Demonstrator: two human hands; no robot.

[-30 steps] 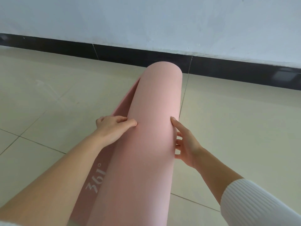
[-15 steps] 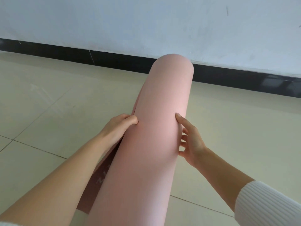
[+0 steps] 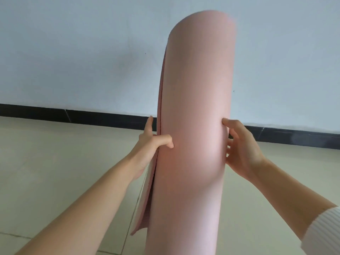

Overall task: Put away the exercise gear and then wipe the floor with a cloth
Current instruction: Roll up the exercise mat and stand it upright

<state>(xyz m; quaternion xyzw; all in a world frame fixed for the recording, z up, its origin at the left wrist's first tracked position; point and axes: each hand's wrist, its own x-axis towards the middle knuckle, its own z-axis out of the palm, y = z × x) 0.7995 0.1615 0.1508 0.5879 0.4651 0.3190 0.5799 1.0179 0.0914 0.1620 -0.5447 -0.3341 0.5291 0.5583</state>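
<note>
In the head view, we hold the rolled pink mat [image 3: 195, 116] almost straight up, in front of the wall [image 3: 82, 52]. Our left hand [image 3: 149, 144] pinches its loose edge. Our right hand [image 3: 242, 150] curls its fingers round the other side.

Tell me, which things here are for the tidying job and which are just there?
For the job: rolled pink mat, held nearly upright; left hand and right hand gripping its sides; tiled floor, to be wiped later.
Just there: white wall; black skirting board; white sleeve.
</note>
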